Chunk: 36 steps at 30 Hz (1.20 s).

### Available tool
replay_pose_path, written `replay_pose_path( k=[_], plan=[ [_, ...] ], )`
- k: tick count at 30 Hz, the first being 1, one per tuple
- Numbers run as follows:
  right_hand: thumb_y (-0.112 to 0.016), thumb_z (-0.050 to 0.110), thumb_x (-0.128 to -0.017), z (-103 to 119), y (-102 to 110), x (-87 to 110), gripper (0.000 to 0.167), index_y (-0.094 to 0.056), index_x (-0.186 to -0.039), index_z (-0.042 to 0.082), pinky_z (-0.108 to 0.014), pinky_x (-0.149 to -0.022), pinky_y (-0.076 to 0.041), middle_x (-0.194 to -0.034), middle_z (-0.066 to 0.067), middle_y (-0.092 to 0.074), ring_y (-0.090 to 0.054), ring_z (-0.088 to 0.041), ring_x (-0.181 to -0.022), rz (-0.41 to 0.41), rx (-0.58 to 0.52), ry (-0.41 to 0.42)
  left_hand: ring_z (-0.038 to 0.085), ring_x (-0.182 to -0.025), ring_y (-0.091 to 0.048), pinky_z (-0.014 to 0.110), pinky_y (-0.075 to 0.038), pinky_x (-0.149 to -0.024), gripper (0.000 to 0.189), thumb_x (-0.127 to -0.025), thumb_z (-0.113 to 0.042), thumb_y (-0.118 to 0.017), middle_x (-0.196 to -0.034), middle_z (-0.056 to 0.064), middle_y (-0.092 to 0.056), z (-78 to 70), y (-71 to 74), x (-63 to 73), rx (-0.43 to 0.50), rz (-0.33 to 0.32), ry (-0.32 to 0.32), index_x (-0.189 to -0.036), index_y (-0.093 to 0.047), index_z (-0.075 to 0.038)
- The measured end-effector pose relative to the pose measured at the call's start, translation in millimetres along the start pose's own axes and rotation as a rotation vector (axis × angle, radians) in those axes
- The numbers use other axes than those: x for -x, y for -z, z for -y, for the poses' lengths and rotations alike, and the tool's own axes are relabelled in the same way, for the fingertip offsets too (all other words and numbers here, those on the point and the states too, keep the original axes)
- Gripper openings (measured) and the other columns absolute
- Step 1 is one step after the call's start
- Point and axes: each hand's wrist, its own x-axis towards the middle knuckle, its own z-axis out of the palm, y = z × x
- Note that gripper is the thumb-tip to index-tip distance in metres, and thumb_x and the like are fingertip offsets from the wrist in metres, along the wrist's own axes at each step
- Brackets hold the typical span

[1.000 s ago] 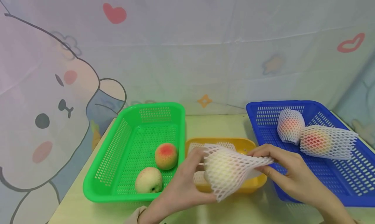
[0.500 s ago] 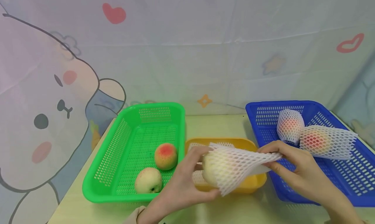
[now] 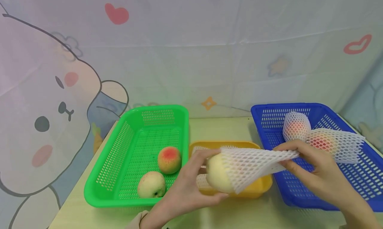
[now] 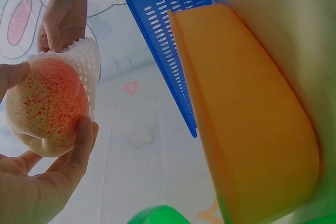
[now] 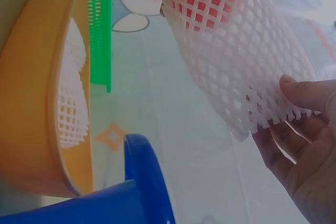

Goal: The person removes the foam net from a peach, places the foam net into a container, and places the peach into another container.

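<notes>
My left hand grips a pale yellow peach, fingers curled round its left side. In the left wrist view the same peach shows a red, speckled face. A white foam net sleeve covers the right part of the fruit and stretches off to the right. Its far end is pinched between thumb and fingers of my right hand. In the right wrist view the foam net is drawn long, with red skin showing through the mesh. Both hands are raised in front of the yellow basket.
Two bare peaches, one red-topped and one pale, lie in the green basket at left. The blue basket at right holds two netted peaches. More foam nets lie inside the yellow basket. A printed cloth hangs behind.
My right hand has moved right, drawing the foam net with it. More of the peach's left side is now bare. My left hand has shifted only slightly right.
</notes>
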Motion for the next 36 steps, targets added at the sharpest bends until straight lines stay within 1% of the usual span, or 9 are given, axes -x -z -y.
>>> replay_pose_path(
  k=[6,10,15,21,27,32,34,35,36],
  plan=[
    [-0.066,-0.025,-0.069,0.0,4.8,1.0,0.045,-0.064,-0.105,0.004,-0.007,-0.077,-0.05,-0.106,0.018,-0.063,-0.06,0.006,-0.091,-0.008,0.012,-0.042,0.011,-0.104,-0.057,0.028,-0.056,-0.086,0.082,-0.07,-0.019,-0.085,-0.126,0.001,-0.051,0.3,-0.9,-1.2,-0.002,0.002,0.014,-0.139,-0.041,-0.023],
    [-0.066,-0.024,-0.071,0.6,8.6,1.0,0.043,-0.064,-0.103,0.003,-0.007,-0.08,-0.05,-0.107,0.018,-0.062,-0.059,0.007,-0.095,-0.033,0.042,-0.067,0.011,-0.106,-0.057,0.029,-0.055,-0.087,0.081,-0.069,-0.018,-0.085,-0.126,-0.001,-0.051,0.2,-0.8,-1.7,0.009,0.001,0.048,-0.137,-0.042,-0.025],
    [-0.068,-0.023,-0.07,-0.3,10.5,0.4,0.04,-0.065,-0.102,0.001,-0.006,-0.079,-0.049,-0.106,0.018,-0.062,-0.059,0.007,-0.095,-0.074,0.055,-0.066,0.011,-0.104,-0.057,0.031,-0.055,-0.088,0.08,-0.067,-0.016,-0.086,-0.128,-0.005,-0.052,0.5,2.7,-1.4,0.006,-0.01,0.084,-0.135,-0.044,-0.026],
    [-0.072,-0.02,-0.069,-2.6,8.5,-2.6,0.044,-0.065,-0.105,0.004,-0.004,-0.078,-0.048,-0.107,0.02,-0.06,-0.058,0.008,-0.094,-0.116,0.091,-0.06,0.011,-0.104,-0.055,0.031,-0.054,-0.088,0.08,-0.067,-0.019,-0.086,-0.13,-0.007,-0.052,3.4,9.4,1.1,-0.028,-0.034,0.12,-0.135,-0.044,-0.028],
    [-0.076,-0.018,-0.063,-4.8,7.5,-4.2,0.043,-0.064,-0.099,0.004,-0.003,-0.078,-0.043,-0.099,0.019,-0.059,-0.053,0.007,-0.087,-0.153,0.144,-0.065,0.01,-0.104,-0.052,0.029,-0.053,-0.086,0.084,-0.066,-0.019,-0.087,-0.129,-0.01,-0.051,10.2,16.9,7.6,-0.088,-0.072,0.157,-0.136,-0.043,-0.031],
    [-0.078,-0.016,-0.063,-7.3,4.4,-6.2,0.04,-0.062,-0.093,0.005,-0.006,-0.073,-0.041,-0.089,0.01,-0.058,-0.047,0.005,-0.082,-0.149,0.171,-0.052,0.01,-0.101,-0.05,0.028,-0.053,-0.084,0.085,-0.066,-0.014,-0.086,-0.129,-0.008,-0.052,18.4,26.0,12.5,-0.127,-0.104,0.178,-0.137,-0.044,-0.029],
    [-0.076,0.001,-0.078,-9.5,1.1,-6.3,0.02,-0.061,-0.092,0.004,-0.005,-0.074,-0.041,-0.089,0.005,-0.058,-0.047,0.004,-0.083,-0.136,0.174,-0.039,0.01,-0.103,-0.05,0.027,-0.053,-0.084,0.084,-0.066,-0.014,-0.086,-0.13,-0.008,-0.05,21.0,30.7,14.7,-0.143,-0.116,0.211,-0.137,-0.044,-0.03],
    [-0.072,0.013,-0.085,-10.5,-1.1,-6.2,0.017,-0.061,-0.092,0.003,-0.004,-0.075,-0.04,-0.089,0.003,-0.058,-0.046,0.003,-0.084,-0.127,0.182,-0.035,0.01,-0.103,-0.05,0.027,-0.053,-0.085,0.084,-0.067,-0.015,-0.086,-0.13,-0.008,-0.049,22.3,33.2,16.1,-0.151,-0.12,0.231,-0.137,-0.043,-0.032],
    [-0.066,0.023,-0.09,-11.7,-3.8,-6.0,0.021,-0.06,-0.093,0.003,-0.003,-0.076,-0.04,-0.089,0.002,-0.058,-0.046,0.002,-0.084,-0.123,0.202,-0.02,0.01,-0.104,-0.051,0.027,-0.053,-0.085,0.084,-0.067,-0.014,-0.086,-0.13,-0.008,-0.049,23.6,35.9,17.7,-0.157,-0.127,0.247,-0.137,-0.043,-0.032]
  ],
)
